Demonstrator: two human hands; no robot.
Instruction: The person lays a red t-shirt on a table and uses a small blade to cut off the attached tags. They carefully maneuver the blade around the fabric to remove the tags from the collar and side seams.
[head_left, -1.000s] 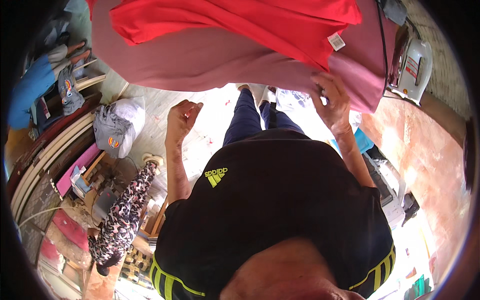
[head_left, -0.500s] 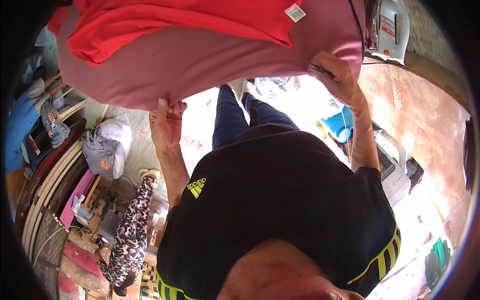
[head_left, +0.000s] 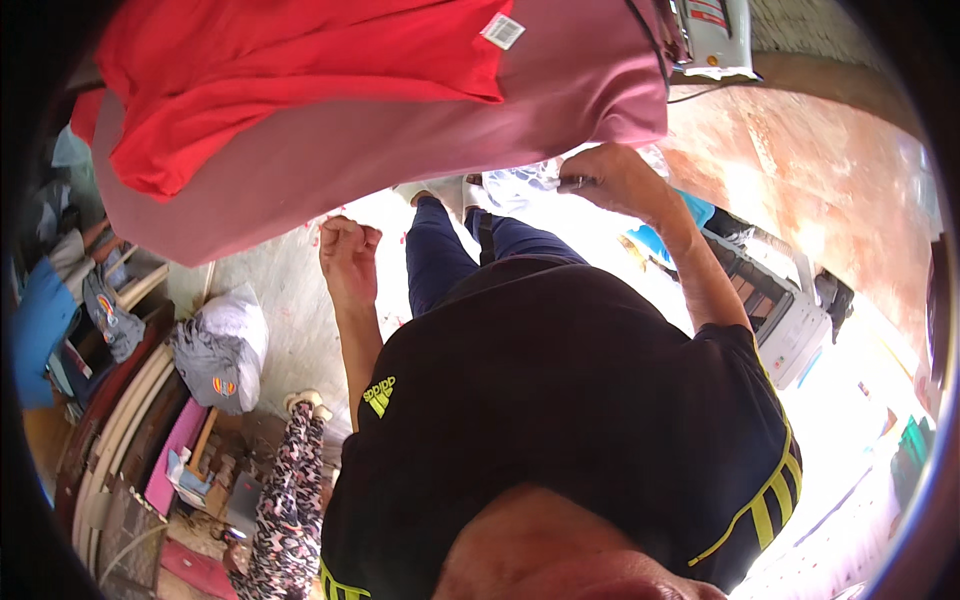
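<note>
A red garment [head_left: 290,70] with a white label [head_left: 502,31] lies on a mauve cloth-covered board [head_left: 400,150] at the top of the view. My left hand [head_left: 350,262] is just below the board's near edge, its fingers curled in with nothing visible in them. Close by the edge farther right, my right hand [head_left: 620,182] has its fingers bent inward and partly in shadow; no cloth shows between them.
A white appliance [head_left: 715,35] stands by the board's right end, with a cord beside it. To the left are a white bag with grey cloth [head_left: 220,350] and stacked curved boards [head_left: 120,440]. A person in patterned trousers [head_left: 285,500] is at the lower left.
Both hands have come away from the cover's near edge, which they were pinching. The board, red garment and appliance appear farther left in view.
</note>
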